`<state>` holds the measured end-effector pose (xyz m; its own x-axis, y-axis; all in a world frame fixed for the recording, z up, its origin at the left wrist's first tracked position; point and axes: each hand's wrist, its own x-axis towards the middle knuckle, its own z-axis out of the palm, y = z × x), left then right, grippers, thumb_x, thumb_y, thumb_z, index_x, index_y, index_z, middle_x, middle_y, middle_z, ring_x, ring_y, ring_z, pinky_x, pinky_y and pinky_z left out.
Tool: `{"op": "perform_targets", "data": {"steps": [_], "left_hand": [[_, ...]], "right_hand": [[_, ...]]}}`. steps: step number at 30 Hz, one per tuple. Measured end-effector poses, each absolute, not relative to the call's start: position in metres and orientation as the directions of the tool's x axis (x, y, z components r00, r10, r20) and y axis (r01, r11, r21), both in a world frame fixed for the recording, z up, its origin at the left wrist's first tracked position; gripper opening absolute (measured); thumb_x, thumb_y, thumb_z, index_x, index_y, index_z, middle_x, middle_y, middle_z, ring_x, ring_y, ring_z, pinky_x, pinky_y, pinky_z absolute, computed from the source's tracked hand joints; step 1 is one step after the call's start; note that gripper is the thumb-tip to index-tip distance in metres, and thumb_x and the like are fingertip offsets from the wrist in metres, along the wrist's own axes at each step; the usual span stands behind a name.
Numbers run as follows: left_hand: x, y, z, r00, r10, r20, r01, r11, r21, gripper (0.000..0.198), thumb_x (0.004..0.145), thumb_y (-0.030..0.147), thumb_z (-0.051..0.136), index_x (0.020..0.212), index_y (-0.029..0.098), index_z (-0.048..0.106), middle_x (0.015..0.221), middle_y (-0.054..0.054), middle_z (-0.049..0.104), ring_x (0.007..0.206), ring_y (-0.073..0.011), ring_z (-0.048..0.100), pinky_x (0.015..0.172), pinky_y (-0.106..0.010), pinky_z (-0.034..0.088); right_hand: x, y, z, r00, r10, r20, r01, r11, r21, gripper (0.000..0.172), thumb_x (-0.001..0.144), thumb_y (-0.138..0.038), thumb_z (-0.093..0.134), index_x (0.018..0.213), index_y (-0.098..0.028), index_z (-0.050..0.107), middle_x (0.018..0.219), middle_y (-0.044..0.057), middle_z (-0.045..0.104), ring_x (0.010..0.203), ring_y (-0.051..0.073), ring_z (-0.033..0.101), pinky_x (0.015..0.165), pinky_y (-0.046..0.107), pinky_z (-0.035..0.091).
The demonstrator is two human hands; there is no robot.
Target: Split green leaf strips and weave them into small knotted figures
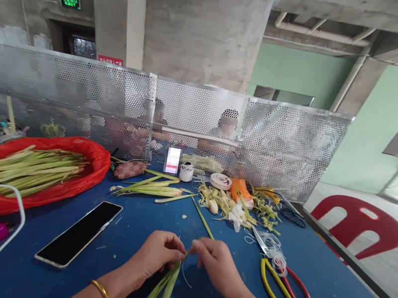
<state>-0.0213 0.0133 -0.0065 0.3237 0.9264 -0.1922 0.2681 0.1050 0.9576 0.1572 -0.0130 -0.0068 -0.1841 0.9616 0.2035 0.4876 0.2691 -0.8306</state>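
Near the front middle of the blue table, my left hand (161, 254) pinches the top of some green plant strips (166, 292), whose lower ends run down toward me. A thin white thread (185, 276) hangs in a loose curl beside the pinched end. Close by on the right, my right hand (212, 259) has its fingers pressed together at the same end of the strips; what lies between them is too small to make out. One long green stalk (203, 218) lies just beyond my hands.
Scissors (284, 288) with yellow and red handles lie at right beside tangled white string (277, 252). A phone (80, 233) and a red bag (96, 165) of stalks are at left. Plant scraps (213, 199) lie ahead. A perforated metal screen (198, 103) stands behind, with people beyond it.
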Motion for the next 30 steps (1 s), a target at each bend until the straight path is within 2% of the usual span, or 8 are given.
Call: {"op": "perform_targets", "data": {"steps": [2,3,5,8,12,18,24,30], "left_hand": [[-0.021,0.014,-0.006,0.348,0.926,-0.145,0.28,0.045,0.959,0.014,0.059,0.024,0.066,0.069,0.014,0.064,0.054,0.003,0.057,0.048,-0.009,0.049,0.044,-0.02,0.032],[-0.02,0.014,-0.007,0.363,0.924,-0.118,0.281,0.012,0.96,0.012,0.06,0.023,0.065,0.068,0.014,0.064,0.054,0.003,0.057,0.048,-0.0089,0.05,0.045,-0.02,0.033],[-0.02,0.013,-0.008,0.391,0.917,-0.073,0.276,-0.041,0.96,0.009,0.06,0.021,0.064,0.067,0.014,0.064,0.054,0.003,0.058,0.048,-0.0092,0.051,0.048,-0.021,0.037],[-0.019,0.011,-0.01,0.417,0.908,-0.042,0.282,-0.086,0.955,0.008,0.062,0.019,0.062,0.068,0.015,0.064,0.056,0.002,0.06,0.05,-0.0108,0.054,0.051,-0.022,0.04],[-0.018,0.01,-0.008,0.388,0.922,0.004,0.368,-0.159,0.916,0.008,0.065,0.017,0.059,0.07,0.016,0.066,0.06,0.001,0.063,0.054,-0.0123,0.058,0.053,-0.022,0.041],[-0.019,0.007,-0.006,0.357,0.916,0.183,0.59,-0.374,0.715,0.015,0.07,0.015,0.056,0.076,0.022,0.068,0.073,0.002,0.07,0.068,-0.0139,0.062,0.062,-0.023,0.04],[-0.018,0.005,-0.008,0.319,0.919,0.232,0.702,-0.393,0.594,0.011,0.074,0.019,0.057,0.075,0.024,0.067,0.075,0.001,0.07,0.072,-0.0155,0.062,0.063,-0.024,0.036],[-0.016,0.003,-0.01,0.326,0.91,0.256,0.712,-0.414,0.567,0.008,0.078,0.025,0.059,0.074,0.023,0.066,0.074,0.001,0.069,0.071,-0.0155,0.06,0.062,-0.024,0.033]], "right_hand": [[0.156,-0.01,-0.011,-0.063,0.973,0.222,0.425,0.227,-0.876,0.023,0.087,-0.031,0.048,0.089,-0.018,0.067,0.076,0.003,0.069,0.073,0.018,0.063,0.068,0.028,0.045],[0.156,-0.01,-0.014,-0.063,0.972,0.226,0.39,0.232,-0.891,0.021,0.083,-0.026,0.051,0.097,-0.019,0.065,0.085,0.005,0.071,0.082,0.019,0.065,0.073,0.029,0.047],[0.153,-0.01,-0.017,-0.149,0.962,0.228,0.347,0.267,-0.899,0.029,0.076,-0.018,0.054,0.104,-0.02,0.064,0.097,0.006,0.071,0.092,0.021,0.065,0.081,0.032,0.047],[0.15,-0.013,-0.019,-0.265,0.935,0.236,0.368,0.324,-0.872,0.029,0.074,-0.012,0.053,0.099,-0.02,0.067,0.095,0.005,0.072,0.091,0.02,0.065,0.083,0.032,0.047],[0.152,-0.014,-0.019,-0.276,0.939,0.206,0.435,0.313,-0.844,0.027,0.074,-0.011,0.054,0.096,-0.019,0.067,0.087,0.003,0.071,0.083,0.019,0.065,0.078,0.03,0.046],[0.152,-0.015,-0.019,-0.282,0.946,0.159,0.466,0.28,-0.84,0.022,0.076,-0.017,0.056,0.096,-0.019,0.066,0.08,0.001,0.07,0.077,0.018,0.064,0.073,0.028,0.045],[0.148,-0.017,-0.016,-0.242,0.961,0.132,0.386,0.22,-0.896,0.024,0.079,-0.018,0.052,0.099,-0.018,0.065,0.082,0.003,0.073,0.08,0.019,0.066,0.077,0.03,0.047],[0.148,-0.014,-0.02,-0.224,0.968,0.116,0.381,0.196,-0.904,0.019,0.076,-0.022,0.057,0.09,-0.019,0.07,0.079,0.002,0.071,0.076,0.019,0.063,0.071,0.029,0.046]]}}
